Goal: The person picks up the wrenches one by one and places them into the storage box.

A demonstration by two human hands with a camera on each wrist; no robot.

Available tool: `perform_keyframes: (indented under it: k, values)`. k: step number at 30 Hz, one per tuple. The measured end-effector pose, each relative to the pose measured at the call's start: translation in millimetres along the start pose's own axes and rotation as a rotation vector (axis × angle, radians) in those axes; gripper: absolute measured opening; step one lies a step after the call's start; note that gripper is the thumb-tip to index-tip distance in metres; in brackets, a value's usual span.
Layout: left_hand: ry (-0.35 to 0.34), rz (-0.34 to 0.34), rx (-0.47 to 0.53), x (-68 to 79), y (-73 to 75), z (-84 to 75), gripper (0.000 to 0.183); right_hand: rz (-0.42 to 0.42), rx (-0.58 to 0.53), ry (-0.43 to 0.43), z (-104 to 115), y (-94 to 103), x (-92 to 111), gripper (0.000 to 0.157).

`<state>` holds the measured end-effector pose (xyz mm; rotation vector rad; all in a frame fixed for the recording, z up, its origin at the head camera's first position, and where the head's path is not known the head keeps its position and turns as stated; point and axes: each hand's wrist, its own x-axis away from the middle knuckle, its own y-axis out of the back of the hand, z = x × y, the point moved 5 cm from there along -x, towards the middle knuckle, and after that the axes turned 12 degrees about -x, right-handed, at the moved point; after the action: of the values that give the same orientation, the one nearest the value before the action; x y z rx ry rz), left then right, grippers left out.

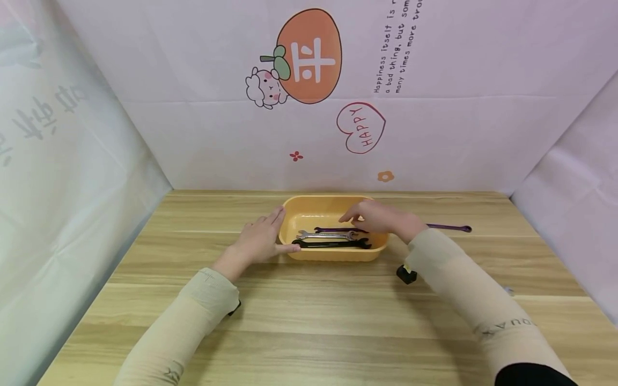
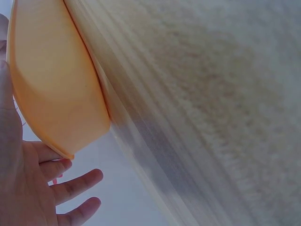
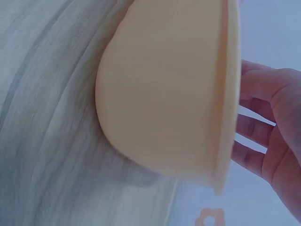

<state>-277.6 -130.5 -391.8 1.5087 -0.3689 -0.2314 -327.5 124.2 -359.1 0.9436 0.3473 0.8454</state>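
A yellow plastic basket (image 1: 333, 255) stands near the table's back edge. Inside lie a purple wrench (image 1: 333, 230), a silver wrench (image 1: 323, 235) and a black wrench (image 1: 333, 244), roughly parallel. My left hand (image 1: 258, 240) rests on the basket's left end, thumb at the front rim and fingers spread along the side. Over the right rim reaches my right hand (image 1: 376, 217), its fingers loosely bent above the purple wrench's right end. No held thing shows in it, though the rim hides its fingertips in the right wrist view.
Another purple wrench (image 1: 451, 228) lies on the wooden table (image 1: 309, 321) right of the basket, partly behind my right wrist. A silver tool end (image 1: 509, 290) peeks out beyond my right forearm. A printed white cloth (image 1: 217, 145) hangs behind the table.
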Motion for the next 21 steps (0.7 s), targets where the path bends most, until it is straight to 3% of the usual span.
perform_keyframes:
  k: [10, 21]
  values:
    - [0.002, -0.001, -0.006, -0.8, -0.5, 0.8, 0.113, -0.078, -0.009, 0.048, -1, 18.4, 22, 0.030]
    - [0.004, -0.008, 0.004, -0.6, -1.0, 1.7, 0.112, -0.156, 0.037, 0.031, -1, 38.4, 45, 0.033]
